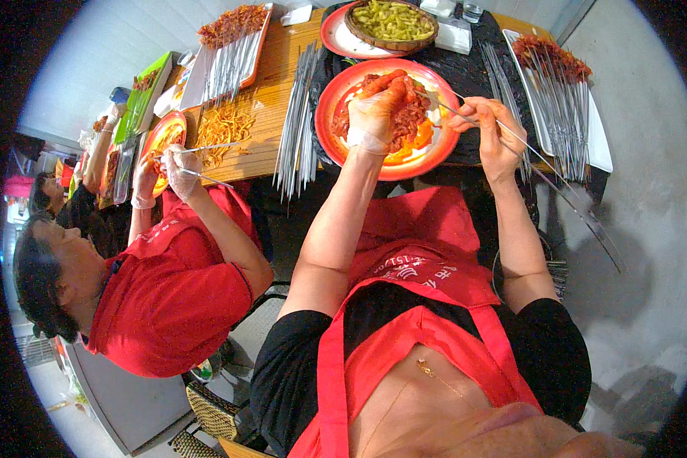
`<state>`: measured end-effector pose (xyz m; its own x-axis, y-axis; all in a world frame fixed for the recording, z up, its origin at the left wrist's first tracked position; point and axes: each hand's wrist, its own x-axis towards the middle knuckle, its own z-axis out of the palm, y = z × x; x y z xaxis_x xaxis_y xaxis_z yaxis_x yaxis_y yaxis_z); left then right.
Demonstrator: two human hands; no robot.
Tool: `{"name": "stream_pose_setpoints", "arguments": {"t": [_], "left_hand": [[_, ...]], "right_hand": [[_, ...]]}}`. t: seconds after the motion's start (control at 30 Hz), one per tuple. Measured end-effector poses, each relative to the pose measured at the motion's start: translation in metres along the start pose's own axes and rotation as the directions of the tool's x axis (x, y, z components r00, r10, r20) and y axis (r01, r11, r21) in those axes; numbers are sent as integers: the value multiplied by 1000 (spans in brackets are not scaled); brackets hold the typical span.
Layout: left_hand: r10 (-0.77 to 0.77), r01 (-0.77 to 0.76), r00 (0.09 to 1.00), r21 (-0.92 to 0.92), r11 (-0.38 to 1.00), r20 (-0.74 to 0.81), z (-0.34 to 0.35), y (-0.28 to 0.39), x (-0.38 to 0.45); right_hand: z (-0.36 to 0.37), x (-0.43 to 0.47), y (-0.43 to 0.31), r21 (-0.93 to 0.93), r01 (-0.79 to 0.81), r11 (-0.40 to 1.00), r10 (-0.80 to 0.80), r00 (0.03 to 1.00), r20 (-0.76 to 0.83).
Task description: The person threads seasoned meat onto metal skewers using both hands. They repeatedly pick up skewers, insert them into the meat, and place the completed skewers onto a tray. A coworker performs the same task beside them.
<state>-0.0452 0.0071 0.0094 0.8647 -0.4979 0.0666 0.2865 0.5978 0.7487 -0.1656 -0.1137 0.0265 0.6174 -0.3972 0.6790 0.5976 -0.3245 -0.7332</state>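
A red-rimmed round plate before me holds a pile of red marinated meat strips. My left hand, in a clear plastic glove stained orange, is over the pile with its fingers curled on meat. My bare right hand, at the plate's right edge, grips thin metal skewers; their far ends slant down to the right and their near ends reach the fingers of my left hand. Whether meat is on those tips is hidden. Bare metal skewers lie in a bundle left of the plate.
Loaded skewers fill a white tray at right and another tray at upper left. A wicker basket of green peppers stands behind the plate. More skewers lie at right. A co-worker in red sits close at left, holding skewers.
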Motion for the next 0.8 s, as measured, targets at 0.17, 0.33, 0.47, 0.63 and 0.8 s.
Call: {"name": "stream_pose_setpoints", "arguments": {"t": [0.17,0.33,0.47,0.63,0.8], "left_hand": [[-141,153,987,-192,969,77,-5,-5,4],[-149,165,986,-275,947,80,-7,-9,5],[23,-23,1000,-78,997,-5,-6,-11,3],[52,-51,999,-221,974,1,-7,-14,-2],[46,-30,998,-367,930,34,-1,-11,-8]], "right_hand": [[4,-1,3,10,-8,1000,8,999,-31],[9,-1,0,-143,72,987,-71,997,11],[17,1,-11,-212,77,974,-76,997,10],[19,2,-12,-176,41,984,-41,999,2],[18,1,-9,-107,32,994,-31,999,9]]}}
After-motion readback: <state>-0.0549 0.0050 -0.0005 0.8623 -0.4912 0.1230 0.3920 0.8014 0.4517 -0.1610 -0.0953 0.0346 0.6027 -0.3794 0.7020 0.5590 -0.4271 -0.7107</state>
